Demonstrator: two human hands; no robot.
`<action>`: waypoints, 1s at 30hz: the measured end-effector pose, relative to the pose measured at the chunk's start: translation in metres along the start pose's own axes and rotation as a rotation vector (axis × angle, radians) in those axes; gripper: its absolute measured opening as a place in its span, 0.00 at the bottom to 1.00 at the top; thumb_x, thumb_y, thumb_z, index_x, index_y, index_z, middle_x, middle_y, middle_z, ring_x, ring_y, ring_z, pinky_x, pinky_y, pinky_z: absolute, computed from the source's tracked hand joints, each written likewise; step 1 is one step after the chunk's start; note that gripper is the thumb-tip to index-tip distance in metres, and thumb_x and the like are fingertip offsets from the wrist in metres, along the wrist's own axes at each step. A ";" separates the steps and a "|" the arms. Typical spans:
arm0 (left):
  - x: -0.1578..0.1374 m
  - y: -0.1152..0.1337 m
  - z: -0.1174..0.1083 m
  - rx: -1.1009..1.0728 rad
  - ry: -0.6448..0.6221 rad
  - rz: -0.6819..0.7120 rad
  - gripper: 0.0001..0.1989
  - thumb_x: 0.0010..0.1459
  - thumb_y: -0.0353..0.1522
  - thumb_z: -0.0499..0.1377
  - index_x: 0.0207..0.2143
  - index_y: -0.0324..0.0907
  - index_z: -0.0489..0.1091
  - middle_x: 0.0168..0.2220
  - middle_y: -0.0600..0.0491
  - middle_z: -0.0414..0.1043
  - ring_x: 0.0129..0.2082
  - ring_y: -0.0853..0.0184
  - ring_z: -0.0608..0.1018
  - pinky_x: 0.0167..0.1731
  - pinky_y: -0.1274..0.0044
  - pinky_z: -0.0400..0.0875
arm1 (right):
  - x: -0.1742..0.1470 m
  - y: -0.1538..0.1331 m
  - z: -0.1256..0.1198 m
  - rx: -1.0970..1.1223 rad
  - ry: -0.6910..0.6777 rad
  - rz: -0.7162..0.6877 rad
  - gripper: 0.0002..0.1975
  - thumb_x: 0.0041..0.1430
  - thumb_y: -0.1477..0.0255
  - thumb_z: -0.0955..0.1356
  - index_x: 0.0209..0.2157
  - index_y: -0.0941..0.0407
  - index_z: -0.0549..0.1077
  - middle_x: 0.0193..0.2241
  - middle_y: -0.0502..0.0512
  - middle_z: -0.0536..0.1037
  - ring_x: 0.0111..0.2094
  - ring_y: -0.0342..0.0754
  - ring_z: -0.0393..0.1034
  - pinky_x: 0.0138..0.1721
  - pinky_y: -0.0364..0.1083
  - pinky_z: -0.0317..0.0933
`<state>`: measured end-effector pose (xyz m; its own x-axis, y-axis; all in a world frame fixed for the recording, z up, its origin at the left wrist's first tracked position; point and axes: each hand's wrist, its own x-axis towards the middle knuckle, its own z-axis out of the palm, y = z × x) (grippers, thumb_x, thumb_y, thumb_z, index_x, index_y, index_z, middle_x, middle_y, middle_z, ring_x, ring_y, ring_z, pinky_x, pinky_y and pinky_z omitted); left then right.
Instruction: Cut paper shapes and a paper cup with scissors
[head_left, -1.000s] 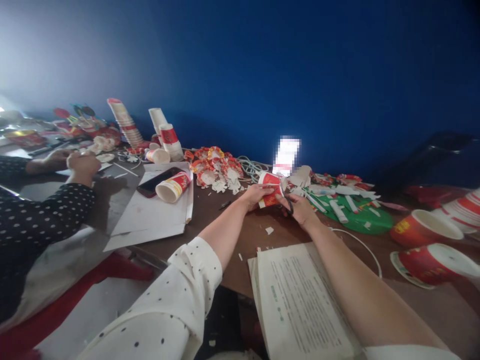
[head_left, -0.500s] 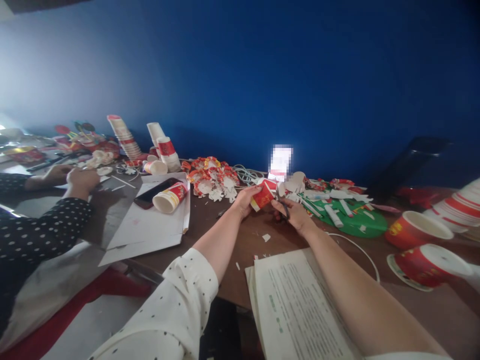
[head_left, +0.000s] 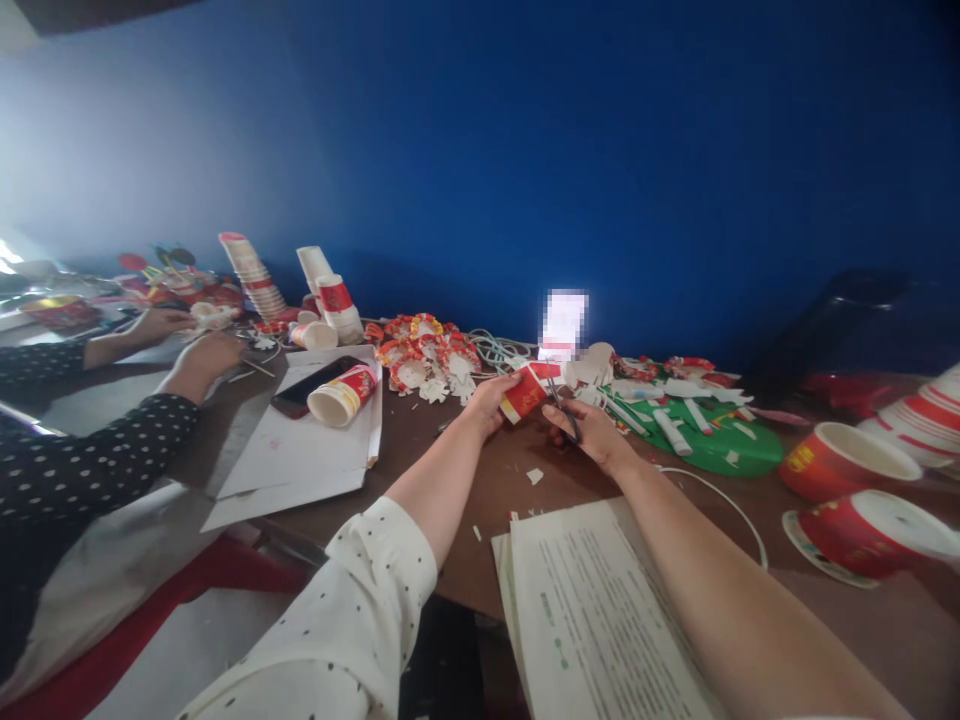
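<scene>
My left hand (head_left: 489, 402) is closed on a red paper cup piece (head_left: 525, 396) with yellow at its lower edge. Dark-handled scissors (head_left: 571, 424) are in my right hand (head_left: 589, 432), their blades at the right edge of the red paper. How far the blades are apart is too small to tell. Behind the paper stands a bright, blurred-out screen (head_left: 564, 318). A small white paper scrap (head_left: 534, 476) lies on the brown table (head_left: 480, 500) below my hands.
Printed sheets (head_left: 592, 590) lie at the front. Left are a heap of cut cup pieces (head_left: 427, 350), a phone (head_left: 319, 385), a cup (head_left: 343, 396) and a co-worker's hands (head_left: 206, 362). Right are a green sheet (head_left: 739, 450) with scraps, and paper bowls (head_left: 847, 458).
My hands hold nearly the same place, with the scissors still at the red paper. The co-worker's hands have moved apart, one reaching farther toward the back of the table.
</scene>
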<state>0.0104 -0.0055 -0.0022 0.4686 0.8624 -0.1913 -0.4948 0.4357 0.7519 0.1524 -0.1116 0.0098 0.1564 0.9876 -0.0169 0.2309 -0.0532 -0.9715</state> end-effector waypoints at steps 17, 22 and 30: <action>0.001 -0.009 0.006 -0.065 0.051 0.145 0.10 0.56 0.33 0.62 0.39 0.35 0.74 0.31 0.49 0.78 0.28 0.68 0.79 0.37 0.74 0.74 | 0.004 0.008 0.002 0.113 0.146 -0.024 0.22 0.41 0.56 0.76 0.36 0.54 0.74 0.24 0.50 0.77 0.26 0.48 0.71 0.25 0.45 0.62; -0.011 -0.022 0.018 -0.011 -0.062 0.126 0.13 0.54 0.34 0.64 0.40 0.36 0.74 0.32 0.49 0.79 0.30 0.67 0.79 0.39 0.73 0.74 | 0.008 0.014 0.003 0.244 0.173 -0.115 0.25 0.40 0.59 0.76 0.39 0.55 0.73 0.29 0.53 0.79 0.28 0.48 0.72 0.30 0.46 0.65; -0.005 -0.029 0.009 0.440 -0.118 0.147 0.09 0.45 0.31 0.68 0.28 0.36 0.74 0.21 0.56 0.72 0.20 0.75 0.71 0.26 0.80 0.65 | 0.020 0.024 -0.008 0.333 0.447 -0.130 0.24 0.37 0.59 0.76 0.37 0.55 0.73 0.25 0.49 0.78 0.28 0.50 0.74 0.28 0.47 0.67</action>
<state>0.0289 -0.0246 -0.0177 0.5091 0.8606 -0.0094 -0.2169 0.1389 0.9663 0.1689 -0.0944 -0.0125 0.5545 0.8206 0.1386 -0.0286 0.1852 -0.9823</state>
